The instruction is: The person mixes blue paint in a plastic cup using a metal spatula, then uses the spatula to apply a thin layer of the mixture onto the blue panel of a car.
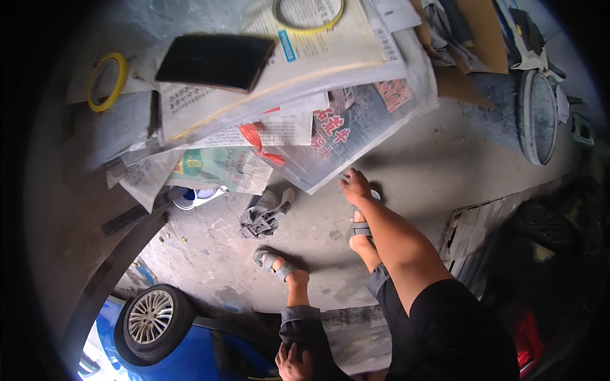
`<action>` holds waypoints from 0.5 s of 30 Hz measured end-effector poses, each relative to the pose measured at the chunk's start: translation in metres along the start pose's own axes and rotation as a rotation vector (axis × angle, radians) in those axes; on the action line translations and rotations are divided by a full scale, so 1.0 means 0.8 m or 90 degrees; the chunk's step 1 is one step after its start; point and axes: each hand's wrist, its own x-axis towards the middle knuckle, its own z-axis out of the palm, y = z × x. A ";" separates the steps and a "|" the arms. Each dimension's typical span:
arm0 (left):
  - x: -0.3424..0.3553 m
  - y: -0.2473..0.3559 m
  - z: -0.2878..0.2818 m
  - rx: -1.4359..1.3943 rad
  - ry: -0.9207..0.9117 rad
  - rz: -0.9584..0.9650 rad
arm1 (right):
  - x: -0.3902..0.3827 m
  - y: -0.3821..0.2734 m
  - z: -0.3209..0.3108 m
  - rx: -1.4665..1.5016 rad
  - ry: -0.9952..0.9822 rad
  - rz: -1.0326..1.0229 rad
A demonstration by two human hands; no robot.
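Observation:
My right hand (356,185) reaches out just off the near edge of a large printed newspaper sheet (356,136). Its fingers are curled in, and what they hold, if anything, is too small to make out. My left hand (293,363) rests on my dark trouser leg with its fingers apart and nothing in it. Beyond the hands lies a pile of newspapers and plastic sheeting. On the pile are a dark phone-like slab (216,61), a yellow tape roll (108,82) and a second tape roll (310,28). A red plastic strip (260,143) hangs at the pile's front.
Grey footwear (265,214) sits on the concrete floor by my sandalled feet. A grey bucket (540,117) lies on its side at the right, beside cardboard (489,38). A blue car with a spoked wheel (150,316) stands lower left; a dark vehicle with a red light (528,340) is lower right.

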 end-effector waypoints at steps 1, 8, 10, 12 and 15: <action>0.003 0.000 0.003 -0.008 0.008 0.017 | 0.017 0.008 0.017 -0.040 0.073 -0.018; 0.007 -0.002 0.002 -0.014 0.064 0.041 | 0.035 -0.010 0.077 -0.055 0.066 0.098; 0.011 0.003 -0.009 0.000 0.038 0.043 | 0.038 0.013 0.063 -0.082 0.025 0.083; 0.012 0.013 -0.020 0.008 0.021 0.042 | 0.017 -0.005 0.055 -0.033 0.003 0.074; 0.013 0.036 -0.034 0.018 -0.037 0.035 | -0.025 0.006 0.011 0.181 0.093 0.081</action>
